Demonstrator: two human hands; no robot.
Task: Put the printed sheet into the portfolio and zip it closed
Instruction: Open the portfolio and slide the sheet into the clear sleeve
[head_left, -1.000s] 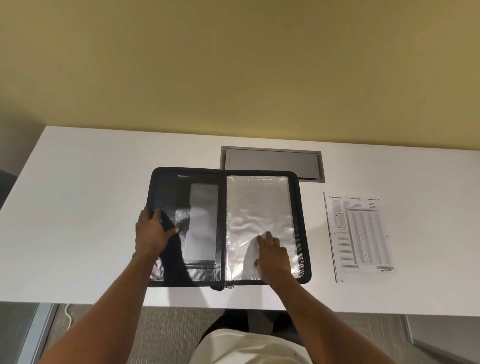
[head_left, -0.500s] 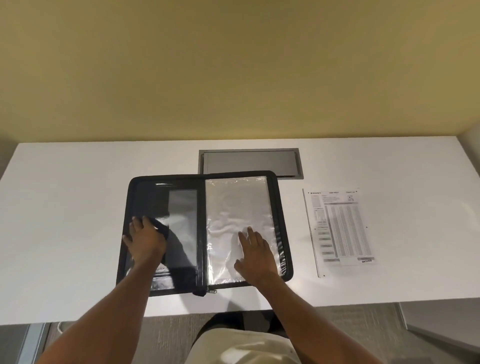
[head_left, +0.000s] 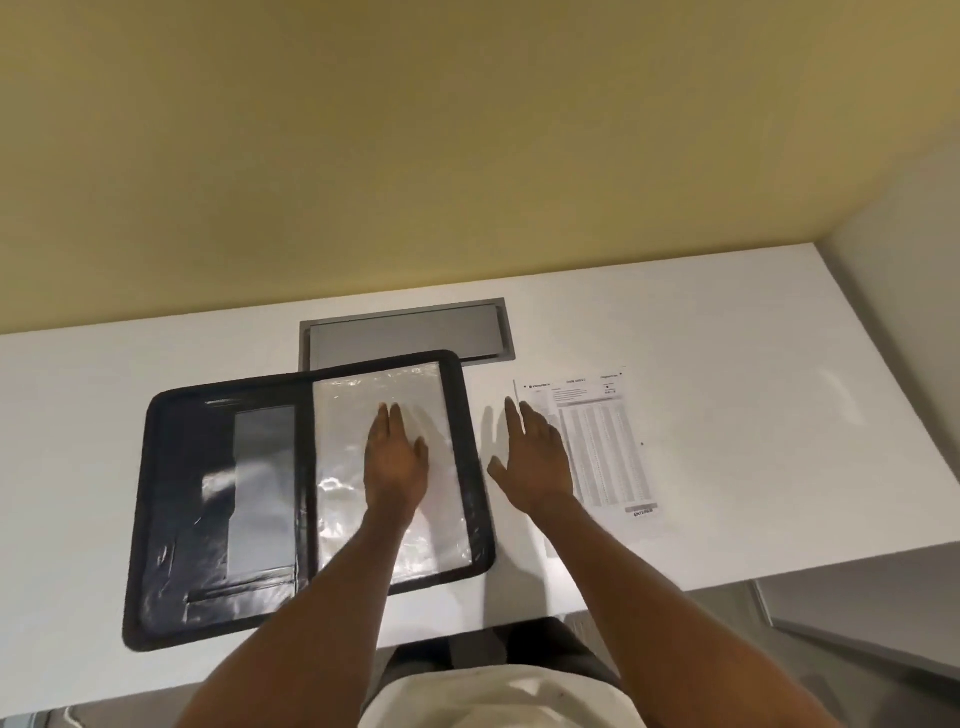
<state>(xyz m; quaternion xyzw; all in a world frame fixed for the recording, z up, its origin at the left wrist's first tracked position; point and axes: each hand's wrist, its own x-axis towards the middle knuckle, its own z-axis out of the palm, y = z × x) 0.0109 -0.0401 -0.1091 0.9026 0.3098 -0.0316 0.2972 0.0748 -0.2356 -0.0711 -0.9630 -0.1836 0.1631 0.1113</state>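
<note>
Clear plastic sleeve (head_left: 343, 499) lies under the straight, extended fingers (head_left: 385, 423) of the left hand (head_left: 396, 467) at centre frame; they grip nothing. Fingers (head_left: 514, 415) of the right hand (head_left: 535, 462) are likewise straight, thumb spread, over the left edge of the printed sheet (head_left: 605, 447). This sheet lies flat on the white desk (head_left: 753, 415), just right of the portfolio (head_left: 137, 519), which is unzipped and spread open at centre-left. Its far edge overlaps a grey hatch (head_left: 405, 338) below the yellow wall (head_left: 467, 156).
</note>
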